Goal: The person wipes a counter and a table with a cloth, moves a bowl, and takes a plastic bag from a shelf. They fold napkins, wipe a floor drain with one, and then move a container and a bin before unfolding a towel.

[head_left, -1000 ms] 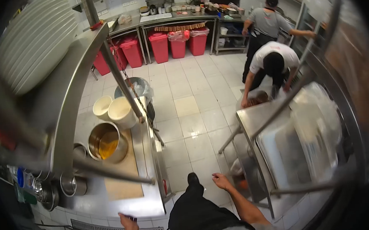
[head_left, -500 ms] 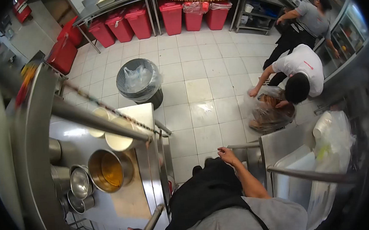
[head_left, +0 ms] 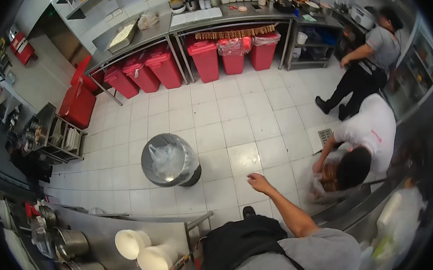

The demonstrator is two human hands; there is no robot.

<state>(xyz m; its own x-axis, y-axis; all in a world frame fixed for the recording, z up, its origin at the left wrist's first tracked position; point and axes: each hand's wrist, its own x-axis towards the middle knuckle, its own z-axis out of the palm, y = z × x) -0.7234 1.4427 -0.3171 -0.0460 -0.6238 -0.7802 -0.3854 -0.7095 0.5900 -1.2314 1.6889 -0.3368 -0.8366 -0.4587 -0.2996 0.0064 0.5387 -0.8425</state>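
Note:
My right hand (head_left: 259, 182) reaches forward over the tiled floor, with nothing in it and its fingers loosely apart. Left of it stands a dark round bin (head_left: 188, 171) lined with a clear plastic bag (head_left: 164, 158). My left hand is out of view. Below my black apron (head_left: 241, 236), the tip of one dark shoe (head_left: 249, 211) shows. Two white tubs (head_left: 157, 261) sit on the metal shelf to my left, near several metal pots (head_left: 73, 243).
A co-worker in white (head_left: 369, 129) bends over a clear bag of brown items at right; another in grey (head_left: 378, 48) stands behind. Red lidded bins (head_left: 204, 60) line the far steel counter (head_left: 238, 16). A floor drain (head_left: 325, 136) lies near the co-workers. Metal rails flank me.
My view has moved forward and tilted up, showing more of the far counter. My right arm stretches further out. My left hand, low at the left before, has left view. The grey-clad co-worker has turned.

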